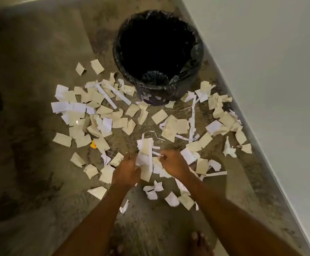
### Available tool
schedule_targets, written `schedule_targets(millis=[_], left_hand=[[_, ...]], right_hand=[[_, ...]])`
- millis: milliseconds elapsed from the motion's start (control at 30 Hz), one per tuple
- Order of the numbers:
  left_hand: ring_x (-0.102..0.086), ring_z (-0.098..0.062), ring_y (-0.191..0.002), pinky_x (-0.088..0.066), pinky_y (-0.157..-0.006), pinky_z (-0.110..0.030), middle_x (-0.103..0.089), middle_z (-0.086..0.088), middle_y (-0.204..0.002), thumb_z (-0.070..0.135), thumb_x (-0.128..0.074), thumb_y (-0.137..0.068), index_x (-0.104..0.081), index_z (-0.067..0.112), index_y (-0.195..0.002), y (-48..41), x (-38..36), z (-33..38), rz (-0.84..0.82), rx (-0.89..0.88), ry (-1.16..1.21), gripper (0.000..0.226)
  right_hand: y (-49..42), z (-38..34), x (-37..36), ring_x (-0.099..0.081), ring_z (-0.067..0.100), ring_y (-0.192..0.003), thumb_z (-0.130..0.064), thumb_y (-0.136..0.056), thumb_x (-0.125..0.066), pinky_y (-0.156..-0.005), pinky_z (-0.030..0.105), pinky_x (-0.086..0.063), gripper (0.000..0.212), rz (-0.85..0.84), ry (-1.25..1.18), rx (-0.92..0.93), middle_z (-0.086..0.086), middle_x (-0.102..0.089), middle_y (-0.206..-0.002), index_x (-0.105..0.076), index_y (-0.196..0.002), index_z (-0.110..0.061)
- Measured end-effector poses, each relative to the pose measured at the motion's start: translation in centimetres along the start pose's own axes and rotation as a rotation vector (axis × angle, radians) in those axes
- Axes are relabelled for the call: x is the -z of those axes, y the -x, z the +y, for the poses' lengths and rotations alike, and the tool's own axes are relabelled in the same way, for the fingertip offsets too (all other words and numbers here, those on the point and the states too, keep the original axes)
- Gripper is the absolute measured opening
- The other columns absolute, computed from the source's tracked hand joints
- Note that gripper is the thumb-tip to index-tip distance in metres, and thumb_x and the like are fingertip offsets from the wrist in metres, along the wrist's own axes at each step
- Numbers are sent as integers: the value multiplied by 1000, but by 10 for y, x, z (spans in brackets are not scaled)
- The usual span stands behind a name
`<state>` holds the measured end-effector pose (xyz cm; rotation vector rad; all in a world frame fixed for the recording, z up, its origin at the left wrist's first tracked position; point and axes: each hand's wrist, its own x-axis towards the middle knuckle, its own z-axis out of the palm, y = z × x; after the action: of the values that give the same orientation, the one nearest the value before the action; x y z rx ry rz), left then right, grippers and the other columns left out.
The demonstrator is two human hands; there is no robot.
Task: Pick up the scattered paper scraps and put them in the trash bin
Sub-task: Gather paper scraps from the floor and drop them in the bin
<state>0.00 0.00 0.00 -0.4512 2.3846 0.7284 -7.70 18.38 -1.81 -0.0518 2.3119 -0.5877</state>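
Observation:
Several white and cream paper scraps (102,111) lie scattered over the mottled floor around a round trash bin (196,58) lined with a black bag; its inside looks dark. Both my hands reach down into the scraps in front of the bin. My left hand (126,169) has its fingers curled around a bunch of scraps (146,154). My right hand (174,163) pinches the same bunch from the right side, with a thin white strip at its fingertips.
A white wall with a pale skirting board (272,163) runs diagonally along the right, close behind the bin. A small yellow scrap (94,145) lies among the papers on the left. A crumpled white tissue (229,149) lies near the wall. My bare toes (199,239) show at the bottom.

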Motion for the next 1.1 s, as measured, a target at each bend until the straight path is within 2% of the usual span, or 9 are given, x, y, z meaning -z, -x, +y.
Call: schedule_targets(millis=[167, 267, 400, 500, 600, 700, 867, 1033, 1100], left_hand=[[-47, -32, -149, -46, -115, -50, -32, -3, -172, 42, -61, -104, -36, 25, -163, -41, -22, -14, 40, 45, 27, 67], [-44, -31, -150, -45, -116, -49, -28, -2, -174, 54, -58, -102, -38, 28, -163, -59, -36, -25, 10, 52, 23, 69], [-57, -28, -136, -53, -107, -45, -47, -1, -161, 53, -65, -97, -49, 30, -154, -78, -52, -35, 66, 5, 2, 63], [-70, -14, -103, -55, -80, -26, -67, 3, -130, 45, -73, -95, -61, 29, -135, -89, -57, -37, 138, 23, 103, 45], [-62, -7, -69, -37, -57, -11, -64, 12, -82, 29, -82, -89, -65, 27, -94, -100, -56, -37, 196, -20, 239, 18], [-58, -7, -64, -45, -60, -22, -63, 11, -68, 19, -87, -81, -61, 23, -72, -113, -53, -41, 158, -15, 363, 28], [-63, -15, -61, -57, -63, -32, -60, 6, -62, 22, -86, -89, -59, 20, -73, -111, -42, -40, 97, 33, 607, 31], [-74, -25, -69, -63, -76, -45, -73, -6, -68, 48, -72, -96, -67, 17, -79, -98, -26, -37, 117, 42, 743, 37], [-73, -23, -64, -61, -70, -40, -73, -11, -70, 52, -69, -98, -68, 14, -74, -92, -19, -33, 196, 27, 806, 46]], right_hand=[[-47, 3, -31, -65, 17, -92, -31, -109, -49, -85, 29, -51, 33, 64, 22, 6, 4, -74, -103, -77, -111, -14], [-60, -4, -47, -70, 20, -105, -36, -109, -49, -94, 33, -54, 37, 95, 16, -19, 7, -76, -116, -76, -120, -13], [-67, -5, -63, -66, 23, -122, -49, -104, -59, -100, 41, -56, 44, 217, 26, -46, 2, -71, -132, -69, -134, -20], [-73, -9, -72, -66, 26, -121, -55, -98, -65, -97, 40, -54, 49, 237, -54, -95, 2, -71, -130, -65, -132, -20], [-78, -15, -80, -68, 23, -112, -42, -94, -75, -84, 29, -46, 41, 239, -250, -119, 0, -72, -121, -66, -126, -18], [-78, -21, -82, -71, 22, -102, -24, -90, -80, -80, 29, -52, 26, 257, -439, -87, -3, -71, -105, -67, -110, -17], [-79, -21, -83, -74, 26, -82, -30, -83, -80, -78, 53, -64, 18, 253, -604, -123, 1, -75, -87, -71, -94, -19], [-61, -30, -69, -74, 37, -90, -32, -90, -79, -78, 59, -63, 23, 225, -710, -98, 18, -74, -95, -69, -84, -12], [-55, -36, -62, -75, 34, -81, -29, -94, -77, -72, 55, -66, 21, 186, -799, -49, 20, -75, -97, -72, -91, -9]])
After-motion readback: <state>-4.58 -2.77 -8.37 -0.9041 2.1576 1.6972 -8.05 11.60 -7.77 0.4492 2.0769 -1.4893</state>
